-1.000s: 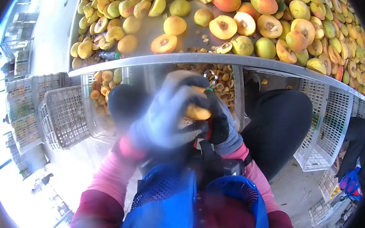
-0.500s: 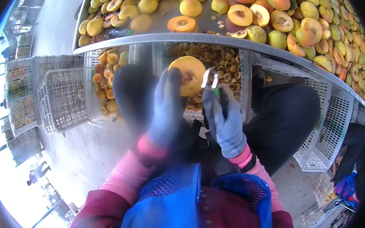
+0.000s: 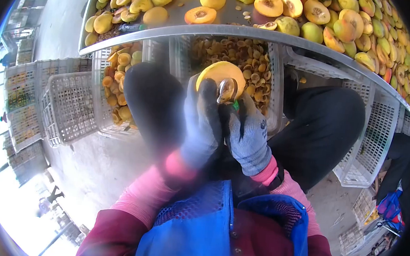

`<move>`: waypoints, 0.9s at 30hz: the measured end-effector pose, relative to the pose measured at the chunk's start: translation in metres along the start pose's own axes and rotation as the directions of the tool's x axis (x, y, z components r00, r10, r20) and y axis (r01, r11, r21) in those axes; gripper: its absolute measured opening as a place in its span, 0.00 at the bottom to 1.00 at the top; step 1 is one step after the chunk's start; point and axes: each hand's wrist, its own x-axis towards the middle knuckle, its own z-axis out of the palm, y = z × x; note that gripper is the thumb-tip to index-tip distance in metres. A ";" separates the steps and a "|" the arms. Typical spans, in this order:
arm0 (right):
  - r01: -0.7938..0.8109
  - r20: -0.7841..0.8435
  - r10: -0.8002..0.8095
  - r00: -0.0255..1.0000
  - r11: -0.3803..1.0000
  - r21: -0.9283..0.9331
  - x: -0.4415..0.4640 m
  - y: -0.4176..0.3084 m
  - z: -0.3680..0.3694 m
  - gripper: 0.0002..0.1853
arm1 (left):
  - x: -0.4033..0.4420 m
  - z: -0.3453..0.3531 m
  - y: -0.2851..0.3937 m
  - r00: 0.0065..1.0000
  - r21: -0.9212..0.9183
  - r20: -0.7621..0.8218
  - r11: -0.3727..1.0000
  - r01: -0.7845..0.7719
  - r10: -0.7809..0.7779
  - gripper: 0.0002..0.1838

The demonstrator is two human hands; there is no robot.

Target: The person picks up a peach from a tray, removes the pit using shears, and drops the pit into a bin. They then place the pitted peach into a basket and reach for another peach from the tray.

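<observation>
In the head view, my gloved left hand (image 3: 199,125) is closed around a yellow peach half (image 3: 219,72), its cut face turned up. My gloved right hand (image 3: 251,143) grips a pitting tool (image 3: 221,94) with a curved metal loop and a bit of green near its handle. The loop lies against the middle of the cut face, over the pit area. Both hands are close together above my lap. Below and beyond them, a plastic crate (image 3: 275,97) holds many small hollowed fruit pieces (image 3: 256,60).
A metal table (image 3: 188,30) ahead carries whole and halved peaches (image 3: 316,12). To the left stand a crate of cut peach pieces (image 3: 123,59) and a white crate (image 3: 74,103). White crates (image 3: 375,141) stand right, near another person's dark-clothed leg (image 3: 397,157).
The pitting tool has moved left onto the peach half's cut face; before, it was at the fruit's right edge. My hands have come closer together, and the peach half is tilted differently.
</observation>
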 end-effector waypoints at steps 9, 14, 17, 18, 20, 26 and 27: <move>-0.065 0.174 0.054 0.983 0.996 0.059 -0.006 0.015 -0.008 0.21 | 0.005 -0.007 -0.002 0.979 0.141 0.163 0.985 0.101 -0.123 0.17; -0.212 0.200 0.161 0.967 0.940 0.267 0.001 0.011 -0.007 0.17 | 0.046 -0.029 -0.007 0.860 0.282 0.493 0.910 -0.303 0.134 0.15; -0.391 0.300 0.272 0.914 0.790 0.473 -0.006 0.021 0.005 0.15 | 0.044 -0.023 0.002 0.937 0.115 0.347 0.993 -0.002 -0.038 0.14; -0.469 0.342 0.326 0.881 0.689 0.553 -0.010 0.022 0.006 0.14 | 0.046 -0.027 -0.010 0.894 0.157 0.419 0.958 -0.242 0.157 0.13; -0.620 0.471 0.406 0.783 0.458 0.637 -0.014 0.014 0.004 0.14 | 0.038 -0.023 -0.003 0.922 0.141 0.385 0.984 -0.110 0.048 0.12; -0.883 0.889 0.237 0.391 -0.174 0.435 -0.006 -0.004 -0.019 0.22 | 0.029 -0.021 0.007 0.931 0.075 0.364 0.997 -0.020 -0.009 0.11; -0.866 0.905 0.147 0.398 -0.266 0.424 -0.010 -0.001 -0.017 0.24 | 0.028 -0.022 0.007 0.927 0.082 0.374 0.996 -0.036 0.002 0.11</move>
